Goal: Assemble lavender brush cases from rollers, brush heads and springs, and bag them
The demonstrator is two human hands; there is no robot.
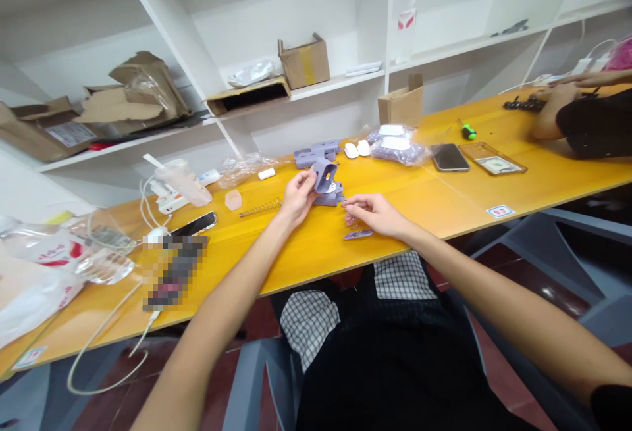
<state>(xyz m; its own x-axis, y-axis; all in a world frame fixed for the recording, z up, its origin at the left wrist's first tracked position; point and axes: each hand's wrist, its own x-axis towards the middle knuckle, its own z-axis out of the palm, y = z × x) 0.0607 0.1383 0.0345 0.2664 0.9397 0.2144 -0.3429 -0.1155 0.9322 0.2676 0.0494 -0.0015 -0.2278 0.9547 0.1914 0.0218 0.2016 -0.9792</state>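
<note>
My left hand [297, 199] is closed on a purple plastic part [324, 174], a curved shell with openings, which it holds tilted up off the table. Just below that shell lies another purple piece [330, 198]. To its right, my right hand [376, 214] has thumb and fingertips drawn together in a pinch; whatever is between them is too small to make out. Under its fingers are small pinkish pieces [351, 220], partly hidden. A flat purple piece [358, 235] lies closer to the table edge. Several more purple parts [316, 153] are grouped behind my left hand.
Left of my hands are a coiled spring [261, 208], a translucent cup [234, 200], a phone [196, 224] and cables. Bagged purple parts [401, 149], another phone [449, 157] and a green screwdriver [467, 131] lie right. A co-worker's arm [557, 105] rests far right.
</note>
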